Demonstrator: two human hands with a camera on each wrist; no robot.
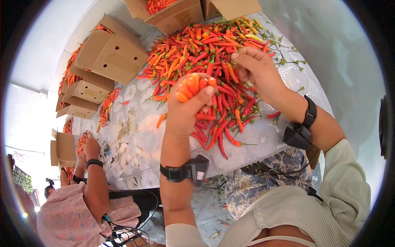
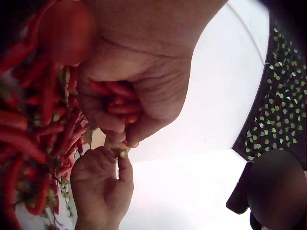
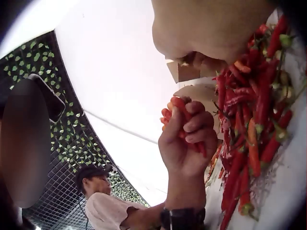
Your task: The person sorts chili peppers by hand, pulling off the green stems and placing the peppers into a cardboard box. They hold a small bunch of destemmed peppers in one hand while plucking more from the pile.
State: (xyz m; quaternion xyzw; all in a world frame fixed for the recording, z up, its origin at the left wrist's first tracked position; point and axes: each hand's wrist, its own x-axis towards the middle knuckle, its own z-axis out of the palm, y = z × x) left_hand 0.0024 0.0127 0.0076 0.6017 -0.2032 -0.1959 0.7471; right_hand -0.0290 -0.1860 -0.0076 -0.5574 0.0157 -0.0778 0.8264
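Observation:
In the head view my left hand (image 1: 191,101) grips a bunch of orange and red chili peppers (image 1: 190,86), curled in the palm with the thumb across them. The right wrist view shows the same bunch (image 3: 178,108) poking out above the left fingers. My right hand (image 1: 261,74) is a little to the right, over the pile, thumb and forefinger tips together. In the left wrist view, that right hand (image 2: 103,187) is right below the left fingertips, pinching a small pale-green chili stem (image 2: 123,153). Below both hands spreads a large chili pile (image 1: 210,45).
Cardboard boxes (image 1: 111,51) of chilies line the table's far and left sides. Loose green stems (image 1: 294,61) are scattered at the right edge of the patterned tablecloth (image 1: 140,140). Another person (image 1: 78,206) works with chilies at the left. A wall stands on the right.

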